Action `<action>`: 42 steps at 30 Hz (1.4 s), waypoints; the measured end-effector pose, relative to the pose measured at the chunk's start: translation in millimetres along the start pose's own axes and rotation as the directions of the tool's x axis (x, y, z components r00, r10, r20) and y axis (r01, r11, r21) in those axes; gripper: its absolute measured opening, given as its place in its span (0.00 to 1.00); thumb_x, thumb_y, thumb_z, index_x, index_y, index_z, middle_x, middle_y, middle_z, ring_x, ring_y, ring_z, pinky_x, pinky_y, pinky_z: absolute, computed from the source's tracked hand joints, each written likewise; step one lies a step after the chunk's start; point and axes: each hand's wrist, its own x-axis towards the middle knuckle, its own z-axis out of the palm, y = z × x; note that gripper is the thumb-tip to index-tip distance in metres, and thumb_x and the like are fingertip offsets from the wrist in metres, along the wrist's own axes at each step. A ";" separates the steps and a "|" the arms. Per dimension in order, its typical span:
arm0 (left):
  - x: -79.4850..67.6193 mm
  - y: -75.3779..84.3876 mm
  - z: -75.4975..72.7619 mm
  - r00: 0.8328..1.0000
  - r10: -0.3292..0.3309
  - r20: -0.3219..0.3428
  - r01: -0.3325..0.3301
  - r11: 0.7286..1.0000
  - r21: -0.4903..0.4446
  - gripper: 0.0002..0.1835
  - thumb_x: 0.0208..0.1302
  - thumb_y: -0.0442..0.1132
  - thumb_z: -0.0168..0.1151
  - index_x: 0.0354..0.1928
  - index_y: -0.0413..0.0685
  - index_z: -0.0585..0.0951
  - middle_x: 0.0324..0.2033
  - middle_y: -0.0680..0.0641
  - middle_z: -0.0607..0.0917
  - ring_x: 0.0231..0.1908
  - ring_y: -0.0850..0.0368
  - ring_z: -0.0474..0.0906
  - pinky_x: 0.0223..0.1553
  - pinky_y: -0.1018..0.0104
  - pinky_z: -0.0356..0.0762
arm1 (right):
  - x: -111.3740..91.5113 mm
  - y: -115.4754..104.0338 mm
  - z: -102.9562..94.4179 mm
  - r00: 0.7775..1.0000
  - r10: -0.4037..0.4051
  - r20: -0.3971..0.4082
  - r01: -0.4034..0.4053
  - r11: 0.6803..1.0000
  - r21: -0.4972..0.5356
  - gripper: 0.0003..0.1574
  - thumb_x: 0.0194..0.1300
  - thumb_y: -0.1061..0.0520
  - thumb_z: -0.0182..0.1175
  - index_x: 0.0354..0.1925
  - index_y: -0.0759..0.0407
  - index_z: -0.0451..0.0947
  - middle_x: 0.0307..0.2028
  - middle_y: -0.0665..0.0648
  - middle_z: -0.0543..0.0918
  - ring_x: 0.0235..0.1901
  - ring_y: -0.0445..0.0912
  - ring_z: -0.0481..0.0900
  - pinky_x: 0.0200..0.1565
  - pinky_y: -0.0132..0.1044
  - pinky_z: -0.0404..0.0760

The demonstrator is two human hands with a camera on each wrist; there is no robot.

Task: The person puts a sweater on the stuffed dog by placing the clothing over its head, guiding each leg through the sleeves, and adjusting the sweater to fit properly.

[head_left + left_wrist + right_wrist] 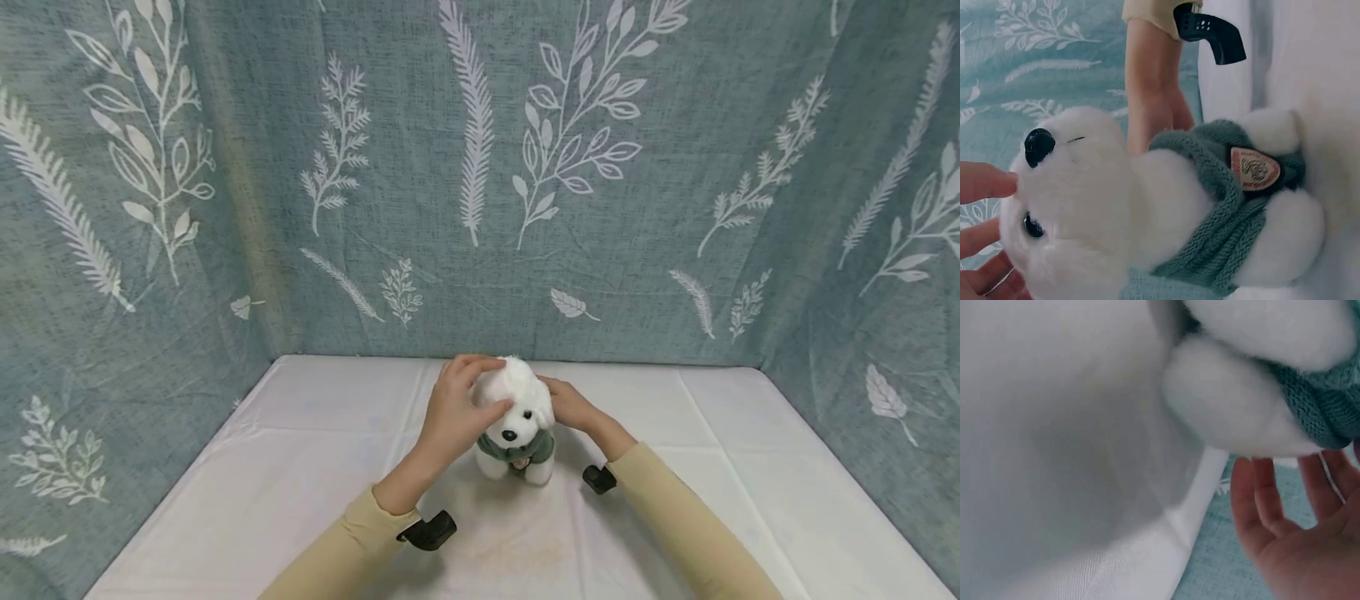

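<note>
A white plush dog with black eyes and nose stands upright on the white-covered table. It wears a green knitted sweater with a small shield-shaped badge on the chest. My left hand holds the dog's head, thumb across the forehead and fingers over the top and side. At the dog's other side is my right hand, its fingertips partly hidden behind the body. In the right wrist view, the fingers extend loosely toward the toy, close to the sweater's edge.
The white table cover has fold creases and spreads around the toy. Blue-green curtains with white leaf patterns enclose the back and sides. Black wrist devices sit at both beige sleeves.
</note>
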 end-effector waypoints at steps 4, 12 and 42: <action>5.3 -4.3 -5.0 0.999 0.011 0.044 -0.011 1.000 0.011 0.20 0.53 0.37 0.71 0.50 0.52 0.82 0.51 0.50 0.79 0.54 0.50 0.72 0.50 0.50 0.74 | -1.7 1.5 -2.5 0.995 0.074 -0.064 -0.080 0.992 -0.101 0.25 0.75 0.50 0.44 0.62 0.59 0.71 0.54 0.63 0.79 0.51 0.55 0.78 0.49 0.47 0.78; 22.6 -20.4 -22.3 0.985 0.026 0.171 -0.019 0.999 -0.042 0.15 0.58 0.34 0.65 0.48 0.54 0.83 0.49 0.52 0.83 0.53 0.53 0.77 0.53 0.55 0.75 | -26.3 2.4 -7.5 0.971 0.127 -0.203 -0.161 0.973 -0.163 0.14 0.71 0.49 0.53 0.41 0.54 0.82 0.35 0.52 0.84 0.28 0.43 0.79 0.30 0.33 0.76; 56.3 0.3 -10.2 0.930 -0.020 0.367 -0.024 0.993 0.114 0.23 0.53 0.44 0.72 0.52 0.51 0.81 0.54 0.49 0.78 0.53 0.48 0.75 0.49 0.53 0.77 | -59.7 -42.4 4.9 0.894 0.388 -0.224 -0.384 0.921 0.062 0.16 0.63 0.49 0.62 0.39 0.63 0.79 0.28 0.56 0.82 0.26 0.43 0.81 0.35 0.42 0.83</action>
